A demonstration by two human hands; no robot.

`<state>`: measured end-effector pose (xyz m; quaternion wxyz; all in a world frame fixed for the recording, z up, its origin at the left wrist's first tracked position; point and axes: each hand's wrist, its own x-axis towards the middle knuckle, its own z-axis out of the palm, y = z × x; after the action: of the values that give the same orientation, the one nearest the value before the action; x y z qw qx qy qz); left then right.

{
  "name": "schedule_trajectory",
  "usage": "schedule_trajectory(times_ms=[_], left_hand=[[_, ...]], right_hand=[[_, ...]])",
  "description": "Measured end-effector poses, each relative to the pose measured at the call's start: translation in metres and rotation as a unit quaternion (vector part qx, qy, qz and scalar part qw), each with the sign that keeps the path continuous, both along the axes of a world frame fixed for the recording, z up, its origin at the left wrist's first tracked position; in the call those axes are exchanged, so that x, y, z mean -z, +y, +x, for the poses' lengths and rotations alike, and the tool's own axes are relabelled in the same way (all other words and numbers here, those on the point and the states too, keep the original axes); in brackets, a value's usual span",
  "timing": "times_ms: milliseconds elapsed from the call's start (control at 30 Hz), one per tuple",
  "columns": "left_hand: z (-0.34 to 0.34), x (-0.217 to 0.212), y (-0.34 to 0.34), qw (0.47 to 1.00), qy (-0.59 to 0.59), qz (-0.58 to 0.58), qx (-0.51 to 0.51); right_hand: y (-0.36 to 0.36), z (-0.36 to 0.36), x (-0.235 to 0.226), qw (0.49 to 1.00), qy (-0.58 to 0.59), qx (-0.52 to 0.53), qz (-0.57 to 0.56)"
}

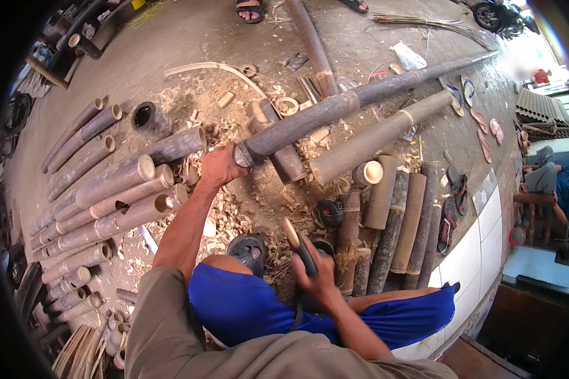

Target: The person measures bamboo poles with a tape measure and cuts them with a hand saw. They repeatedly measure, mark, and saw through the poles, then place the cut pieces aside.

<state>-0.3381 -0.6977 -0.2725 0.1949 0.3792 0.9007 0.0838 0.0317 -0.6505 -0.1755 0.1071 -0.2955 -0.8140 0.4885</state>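
My left hand [221, 165] is closed on the near end of a long dark bamboo pole [303, 120], which stretches away to the far right. Under the pole, near that end, lies a short thick bamboo piece [287, 163]. Above my lap, my right hand [319, 281] grips a short dark piece with a pale tip [293, 235]; its exact kind I cannot make out. To the right of the long pole a second, browner bamboo pole [385, 138] lies on the floor.
Cut bamboo tubes [101, 189] lie in rows at left; more tubes [398, 221] lie at right. Pale shavings [234, 218] cover the floor before me. Another bamboo pole [313, 44] extends toward a person's sandalled foot [250, 11]. Loose sandals [480, 132] and a seated person [553, 183] are at right.
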Motion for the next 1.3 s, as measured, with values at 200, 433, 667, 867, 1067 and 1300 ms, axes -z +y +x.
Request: schedule_trajectory(times_ms=[200, 433, 667, 867, 1067, 1300], left_hand=[[0.004, 0.003, 0.014, 0.999, 0.006, 0.029, 0.019], [0.0, -0.004, 0.001, 0.999, -0.015, -0.03, -0.006], [0.003, 0.002, 0.012, 1.0, -0.013, 0.023, 0.011], [-0.002, -0.001, 0.001, 1.0, -0.016, 0.007, -0.01], [0.004, -0.003, 0.02, 1.0, -0.001, 0.01, 0.008], [-0.004, 0.003, 0.002, 0.999, -0.017, -0.033, -0.005]], right_hand=[[0.039, -0.135, 0.052, 0.998, 0.062, 0.032, 0.0], [0.007, 0.025, -0.002, 0.998, 0.047, -0.015, 0.04], [0.045, -0.143, 0.062, 0.998, 0.021, 0.023, -0.063], [0.001, 0.044, 0.013, 0.998, 0.051, -0.016, 0.037], [0.046, -0.118, 0.067, 0.999, 0.044, 0.003, -0.023], [0.008, 0.041, 0.033, 0.999, 0.032, -0.008, 0.016]])
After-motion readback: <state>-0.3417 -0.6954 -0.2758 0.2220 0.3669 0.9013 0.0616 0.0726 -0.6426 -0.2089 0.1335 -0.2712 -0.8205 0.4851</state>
